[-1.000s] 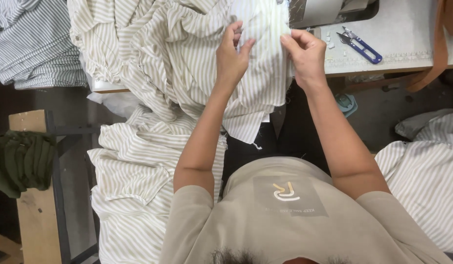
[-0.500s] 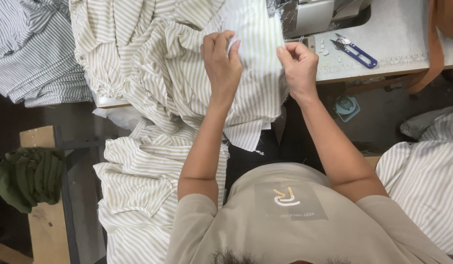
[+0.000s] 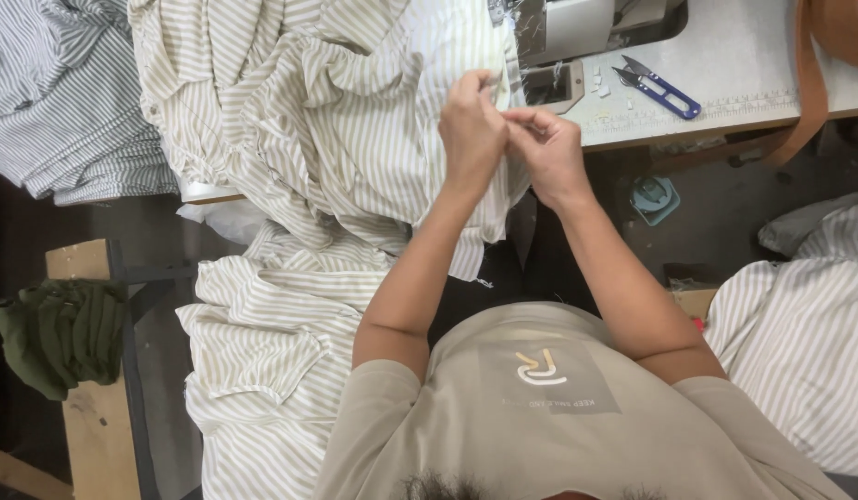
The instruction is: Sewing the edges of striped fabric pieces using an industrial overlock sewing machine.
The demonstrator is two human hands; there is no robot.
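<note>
A pale worktable (image 3: 725,69) at the upper right carries a sewing machine (image 3: 577,28), blue snips (image 3: 660,88) and striped cloth (image 3: 355,120) heaped across its left part.

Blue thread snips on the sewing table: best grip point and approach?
Take the blue thread snips by the blue looped handle end, coming from above. They lie flat on the table, blades pointing up-left toward the sewing machine, with bare tabletop around the handle.

blue-handled thread snips (image 3: 660,88) lie on the counter (image 3: 744,56) right of the hand; a sewing machine (image 3: 577,28) just beyond; a folded green cloth (image 3: 59,333) far left.
</note>
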